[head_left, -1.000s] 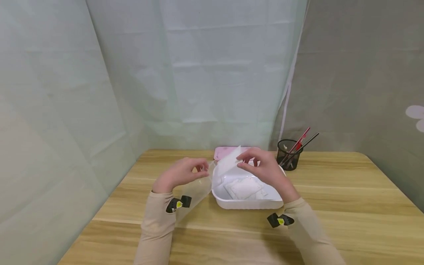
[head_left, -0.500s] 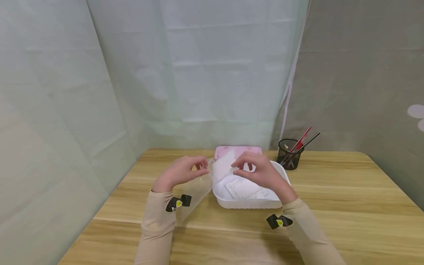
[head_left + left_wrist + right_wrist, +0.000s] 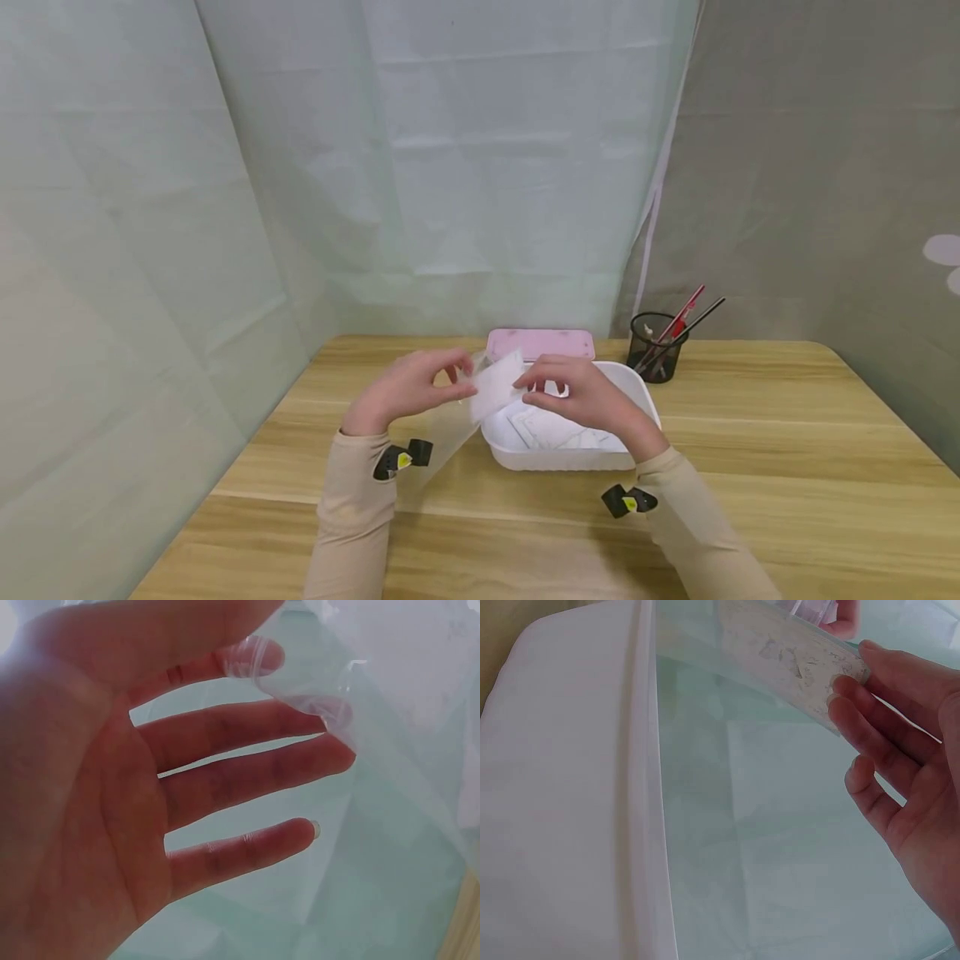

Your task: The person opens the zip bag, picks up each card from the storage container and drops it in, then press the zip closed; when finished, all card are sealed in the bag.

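Both hands are up over the worktop (image 3: 750,433), meeting at the left rim of the white tub (image 3: 570,457). The left hand (image 3: 408,387) pinches the top edge of a clear plastic bag (image 3: 442,433) between thumb and forefinger, the bag hanging down to the worktop just beside the tub; the other fingers spread loose, as the left wrist view shows. The right hand (image 3: 577,392) has its grip on a white sheet (image 3: 497,385), fingertips pinching its right end, and the sheet sits at the mouth of the bag, tilted, between the two hands. In the tub more white folded pieces (image 3: 555,432) lie flat. Behind it, a pink lidded box (image 3: 540,343) near the curtain, and to the right a black mesh pen cup (image 3: 651,348) with red and black pens
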